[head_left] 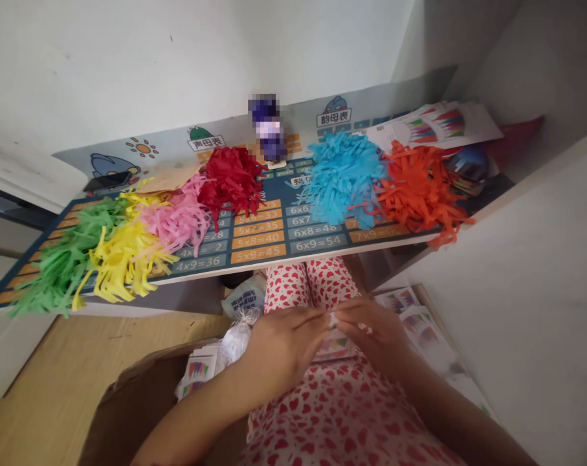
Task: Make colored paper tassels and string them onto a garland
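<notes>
Times-table mat (258,237), white wall (142,58) behind; dark flat object (107,184) at left.

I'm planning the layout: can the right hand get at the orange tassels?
Probably yes: the orange tassels spill past the desk's near edge and nothing visible blocks the right hand, though it seems to hold something white.

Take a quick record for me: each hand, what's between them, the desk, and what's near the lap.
Left hand: fingertips closed on a small white piece
Right hand: fingertips closed on the same piece
Piece: mostly hidden, identity unclear
Desktop mat, left to right: green bunch, yellow bunch, pink bunch, red bunch, blue bunch, orange bunch
Under hands: printed item
Beside left hand: shiny bundle
</notes>
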Available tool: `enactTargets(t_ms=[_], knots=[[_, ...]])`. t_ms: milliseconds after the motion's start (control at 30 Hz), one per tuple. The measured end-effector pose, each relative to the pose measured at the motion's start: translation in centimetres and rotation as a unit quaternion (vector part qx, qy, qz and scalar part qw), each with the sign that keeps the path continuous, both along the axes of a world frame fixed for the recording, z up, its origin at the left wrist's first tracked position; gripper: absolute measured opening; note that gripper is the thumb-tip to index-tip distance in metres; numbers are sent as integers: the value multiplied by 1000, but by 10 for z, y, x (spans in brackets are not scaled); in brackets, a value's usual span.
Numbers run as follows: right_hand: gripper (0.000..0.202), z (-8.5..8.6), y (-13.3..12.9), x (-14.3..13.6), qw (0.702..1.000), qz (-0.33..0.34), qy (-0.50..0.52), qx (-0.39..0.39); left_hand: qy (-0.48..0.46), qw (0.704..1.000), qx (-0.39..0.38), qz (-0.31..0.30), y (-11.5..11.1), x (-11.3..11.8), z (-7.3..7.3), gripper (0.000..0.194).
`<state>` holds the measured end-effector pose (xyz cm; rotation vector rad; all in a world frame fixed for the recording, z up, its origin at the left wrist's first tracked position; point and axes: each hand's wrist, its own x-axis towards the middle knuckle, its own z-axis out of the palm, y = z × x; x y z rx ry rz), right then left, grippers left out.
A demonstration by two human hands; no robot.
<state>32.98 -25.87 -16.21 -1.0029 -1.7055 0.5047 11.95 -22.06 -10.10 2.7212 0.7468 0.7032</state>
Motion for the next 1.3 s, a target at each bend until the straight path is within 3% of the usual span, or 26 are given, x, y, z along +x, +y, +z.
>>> enactTargets(t_ms=[133, 267, 400, 533, 700, 833, 1067, 1200, 1300], knots=[[20, -3, 3, 14, 994, 42, -80, 62, -16, 998, 54, 16, -6, -8, -6, 25], [18, -2, 8, 20, 989, 64, -92, 96, -64, 996, 67, 15, -4, -14, -18, 20], [16, 0, 12, 21, 992, 70, -66, 82, -123, 992, 15, 6, 4, -20, -28, 20], [15, -7, 13, 24, 996, 34, -48, 66, -191, 979, -67, 40, 11, -33, -38, 19], [18, -16, 12, 28, 996, 42, -60, 51, -238, 969, -54, 22, 15, -38, -50, 16], [19, -13, 13, 26, 995, 30, -87, 38, -249, 967, -41, 21, 18, -37, -54, 15], [13, -1, 22, 15, 995, 34, -78, 61, -207, 977, -17, 36, 15, -39, -50, 15], [12, 0, 25, 13, 994, 32, -77, 68, -97, 990, 95, 25, 18, -33, -43, 37], [12, -2, 25, 15, 995, 28, -72, 63, -71, 987, 143, 7, 25, -26, -39, 30]])
